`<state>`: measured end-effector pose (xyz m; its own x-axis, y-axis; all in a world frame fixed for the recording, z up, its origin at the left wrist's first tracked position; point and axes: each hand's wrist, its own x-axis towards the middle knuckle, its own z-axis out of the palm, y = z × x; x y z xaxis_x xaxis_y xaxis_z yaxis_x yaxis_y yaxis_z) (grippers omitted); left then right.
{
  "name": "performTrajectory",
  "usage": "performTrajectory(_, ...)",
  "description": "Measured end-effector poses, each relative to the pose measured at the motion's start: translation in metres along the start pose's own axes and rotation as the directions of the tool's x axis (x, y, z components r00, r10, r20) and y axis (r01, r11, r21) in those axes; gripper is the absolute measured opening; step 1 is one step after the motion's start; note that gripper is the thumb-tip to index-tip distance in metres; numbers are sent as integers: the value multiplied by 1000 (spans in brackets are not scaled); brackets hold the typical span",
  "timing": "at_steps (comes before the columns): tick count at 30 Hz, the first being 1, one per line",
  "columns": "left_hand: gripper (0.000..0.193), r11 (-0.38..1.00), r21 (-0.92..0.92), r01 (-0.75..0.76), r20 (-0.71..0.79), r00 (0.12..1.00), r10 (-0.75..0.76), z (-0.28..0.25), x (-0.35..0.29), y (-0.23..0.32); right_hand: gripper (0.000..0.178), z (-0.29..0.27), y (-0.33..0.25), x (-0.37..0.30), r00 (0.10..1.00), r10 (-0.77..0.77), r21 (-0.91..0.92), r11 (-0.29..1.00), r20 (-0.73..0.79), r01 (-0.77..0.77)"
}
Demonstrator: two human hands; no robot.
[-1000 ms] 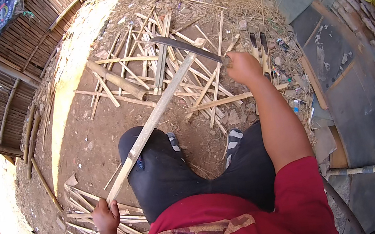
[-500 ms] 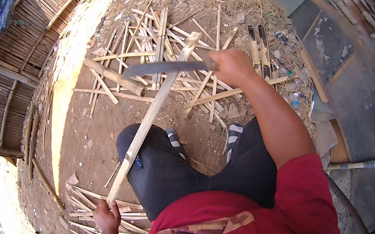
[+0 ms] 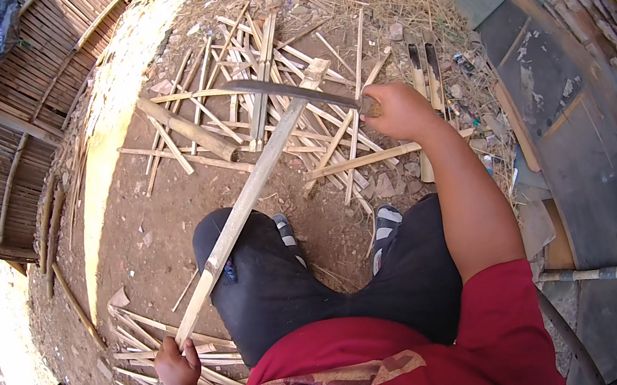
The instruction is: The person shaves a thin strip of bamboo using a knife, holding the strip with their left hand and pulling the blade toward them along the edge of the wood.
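Observation:
My left hand (image 3: pixel 177 364), at the lower left, is closed around the near end of a long, pale bamboo strip (image 3: pixel 248 198). The strip slants up and away to the right, passing over my left thigh. In my right hand (image 3: pixel 399 110), fingers wrapped round the short handle, is a machete (image 3: pixel 265 90) with a dark, slightly curved blade pointing left. Its blade crosses the strip close to the far end; whether the two touch I cannot tell.
Split bamboo pieces (image 3: pixel 265 53) lie in a loose pile ahead, beside a thick bamboo pole (image 3: pixel 188 129). More strips (image 3: pixel 134 319) lie by my left hand. Two blackened bamboo pieces (image 3: pixel 433 78) rest at the right, near dark panels (image 3: pixel 590 170). A bamboo-slat wall (image 3: pixel 21 85) stands left.
My right hand has shifted a little right and down with the machete, whose blade now tilts, tip higher than handle. The bamboo strip and my left hand stay almost in place.

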<state>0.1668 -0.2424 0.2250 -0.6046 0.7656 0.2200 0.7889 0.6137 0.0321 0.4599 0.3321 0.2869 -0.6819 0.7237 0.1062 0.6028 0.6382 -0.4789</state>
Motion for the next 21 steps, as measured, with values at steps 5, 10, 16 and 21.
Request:
performTrajectory(5, 37, 999, -16, 49, 1, 999, -49, -5, -8, 8, 27, -2, -72, -11, 949, -223, -264, 923, 223, 279)
performTrajectory(10, 39, 1000, 15, 26, 22, 999, -26, -9, 16, 23, 35, 8, 13, 11, 968, 235, -177, 952, -93, -248)
performTrajectory(16, 41, 998, -54, 17, -3, 1000, -17, 3, 1, 16, 41, -3, 4, -1, 984, 152, -76, 984, -96, -160)
performTrajectory(21, 44, 999, -41, 36, 8, 999, -36, -2, 4, 21, 37, -18, -6, -7, 987, 74, -249, 962, -145, -109)
